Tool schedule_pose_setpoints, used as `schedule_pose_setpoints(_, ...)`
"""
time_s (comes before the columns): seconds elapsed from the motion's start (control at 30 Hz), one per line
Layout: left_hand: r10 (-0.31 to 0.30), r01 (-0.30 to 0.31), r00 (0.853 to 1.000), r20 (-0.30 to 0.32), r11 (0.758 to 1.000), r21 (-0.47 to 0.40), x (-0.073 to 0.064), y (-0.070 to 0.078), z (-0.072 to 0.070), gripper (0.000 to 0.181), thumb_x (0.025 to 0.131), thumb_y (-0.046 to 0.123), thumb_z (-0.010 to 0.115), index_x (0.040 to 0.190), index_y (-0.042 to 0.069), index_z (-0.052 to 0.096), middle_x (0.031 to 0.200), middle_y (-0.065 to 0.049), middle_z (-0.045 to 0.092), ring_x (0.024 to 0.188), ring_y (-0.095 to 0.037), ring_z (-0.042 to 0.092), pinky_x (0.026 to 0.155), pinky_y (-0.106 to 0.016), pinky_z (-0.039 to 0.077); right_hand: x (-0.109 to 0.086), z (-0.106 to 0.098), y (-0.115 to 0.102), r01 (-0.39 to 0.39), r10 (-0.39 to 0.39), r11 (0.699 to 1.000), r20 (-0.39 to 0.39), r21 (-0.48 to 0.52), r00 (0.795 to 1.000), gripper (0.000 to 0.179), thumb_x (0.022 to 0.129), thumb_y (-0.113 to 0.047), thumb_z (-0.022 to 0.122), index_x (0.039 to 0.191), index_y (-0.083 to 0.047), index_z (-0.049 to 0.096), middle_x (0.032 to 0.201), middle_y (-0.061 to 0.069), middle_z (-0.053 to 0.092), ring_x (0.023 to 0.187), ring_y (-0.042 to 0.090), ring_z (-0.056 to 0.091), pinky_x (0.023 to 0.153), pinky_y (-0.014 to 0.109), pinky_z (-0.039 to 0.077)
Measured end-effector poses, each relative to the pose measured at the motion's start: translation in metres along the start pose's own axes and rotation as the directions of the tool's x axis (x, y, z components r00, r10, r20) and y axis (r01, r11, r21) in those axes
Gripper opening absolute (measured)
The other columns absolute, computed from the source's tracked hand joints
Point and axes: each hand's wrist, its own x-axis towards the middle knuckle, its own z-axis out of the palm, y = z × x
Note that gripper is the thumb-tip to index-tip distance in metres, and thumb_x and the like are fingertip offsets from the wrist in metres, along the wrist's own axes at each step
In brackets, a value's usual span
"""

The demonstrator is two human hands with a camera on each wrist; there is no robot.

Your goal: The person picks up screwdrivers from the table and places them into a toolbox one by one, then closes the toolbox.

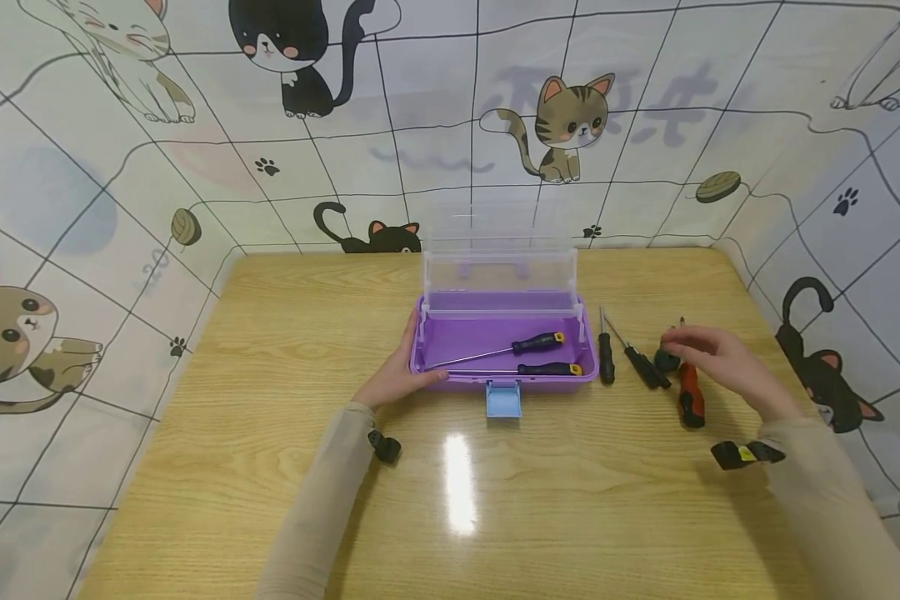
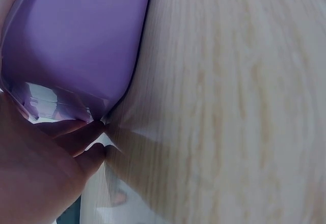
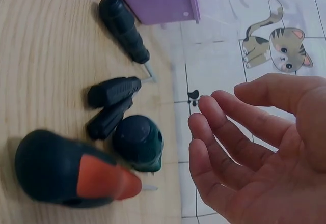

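A purple toolbox (image 1: 487,383) stands on the table with its clear lid (image 1: 498,271) raised. My left hand (image 1: 397,379) grips its left end, thumb along the front rim and fingers bent around the side. Inside lie a screwdriver (image 1: 537,342) and, in front of it, another screwdriver (image 1: 547,369), both with black handles tipped yellow. To the right, my right hand (image 1: 708,358) hovers with loosely bent fingers and nothing in them. Below it are a red-and-black screwdriver (image 1: 692,396) and a stubby dark green screwdriver (image 3: 137,141).
Between the box and the right hand lie a slim black screwdriver (image 1: 606,358) and a pair of black-handled tools (image 3: 113,92) side by side. A light blue latch (image 1: 503,402) hangs from the box front. Cat-patterned sheeting (image 1: 450,125) surrounds the wooden table (image 1: 285,350).
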Motion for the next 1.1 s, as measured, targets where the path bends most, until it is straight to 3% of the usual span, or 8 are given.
schedule_pose_setpoints(0.2, -0.004, 0.004, 1.000, -0.023, 1.000, 0.014, 0.007, -0.024, 0.002, 0.122, 0.079, 0.019, 0.080, 0.152, 0.037, -0.015, 0.161, -0.003, -0.003, 0.141, -0.037, 0.020, 0.112, -0.054, 0.017, -0.006, -0.004, 0.008, -0.050, 0.050, 0.999, -0.019, -0.009, 0.999, 0.045, 0.102, -0.029, 0.051, 0.131, 0.005, 0.053, 0.128, 0.022, 0.055, 0.094, -0.015, 0.047, 0.076, 0.011, 0.042)
schedule_pose_setpoints(0.33, -0.028, 0.028, 0.999, -0.026, 0.999, 0.031, 0.008, -0.028, 0.002, 0.121, 0.078, 0.026, 0.081, 0.152, 0.038, -0.015, 0.161, -0.001, -0.001, 0.141, -0.035, 0.021, 0.112, -0.053, 0.018, -0.008, -0.005, 0.015, -0.093, 0.092, 0.995, -0.014, -0.021, 0.996, 0.047, 0.102, -0.029, 0.049, 0.133, 0.005, 0.051, 0.130, 0.027, 0.053, 0.093, -0.017, 0.044, 0.076, 0.014, 0.043)
schedule_pose_setpoints(0.5, -0.045, 0.046, 0.999, -0.025, 0.998, 0.037, 0.007, -0.028, 0.002, 0.120, 0.079, 0.027, 0.080, 0.152, 0.039, -0.015, 0.161, -0.001, 0.000, 0.140, -0.036, 0.022, 0.111, -0.054, 0.019, -0.010, -0.004, 0.021, -0.110, 0.109, 0.993, -0.023, -0.044, 0.994, 0.044, 0.104, -0.023, 0.045, 0.134, 0.007, 0.050, 0.128, 0.031, 0.053, 0.091, -0.017, 0.042, 0.079, 0.028, 0.046)
schedule_pose_setpoints(0.63, -0.031, 0.031, 0.999, -0.009, 0.999, -0.008, 0.007, -0.023, 0.002, 0.120, 0.080, 0.019, 0.079, 0.152, 0.037, -0.015, 0.161, -0.002, -0.002, 0.141, -0.036, 0.020, 0.112, -0.053, 0.016, -0.013, -0.002, 0.026, -0.087, 0.086, 0.995, -0.031, -0.047, 0.996, 0.042, 0.103, -0.018, 0.046, 0.135, 0.009, 0.048, 0.125, 0.033, 0.054, 0.089, -0.017, 0.044, 0.074, 0.022, 0.046)
schedule_pose_setpoints(0.8, -0.011, 0.012, 1.000, 0.013, 0.999, -0.037, 0.001, -0.003, 0.000, 0.119, 0.080, 0.011, 0.078, 0.154, 0.023, -0.016, 0.160, -0.010, -0.003, 0.140, -0.041, 0.019, 0.112, -0.054, 0.015, -0.016, 0.000, 0.034, -0.030, 0.028, 0.999, -0.065, -0.035, 0.998, 0.040, 0.101, -0.010, 0.048, 0.134, 0.013, 0.045, 0.122, 0.036, 0.053, 0.089, -0.018, 0.043, 0.069, 0.012, 0.045)
schedule_pose_setpoints(0.97, -0.019, 0.019, 1.000, 0.009, 1.000, -0.013, -0.003, 0.009, -0.001, 0.117, 0.081, 0.010, 0.077, 0.154, 0.016, -0.015, 0.160, -0.014, -0.002, 0.139, -0.043, 0.021, 0.112, -0.054, 0.017, -0.019, 0.002, 0.041, -0.031, 0.027, 0.998, -0.080, -0.047, 0.996, 0.041, 0.101, -0.010, 0.049, 0.134, 0.014, 0.045, 0.123, 0.037, 0.053, 0.090, -0.018, 0.042, 0.068, 0.014, 0.047)
schedule_pose_setpoints(1.1, -0.020, 0.021, 1.000, 0.011, 0.999, -0.033, -0.003, 0.009, 0.000, 0.118, 0.080, 0.010, 0.077, 0.154, 0.019, -0.014, 0.160, -0.014, -0.002, 0.138, -0.045, 0.023, 0.112, -0.055, 0.017, -0.022, 0.003, 0.045, -0.056, 0.053, 0.997, -0.073, -0.051, 0.996, 0.043, 0.101, -0.012, 0.049, 0.135, 0.013, 0.043, 0.124, 0.037, 0.051, 0.095, -0.003, 0.049, 0.067, 0.018, 0.049)
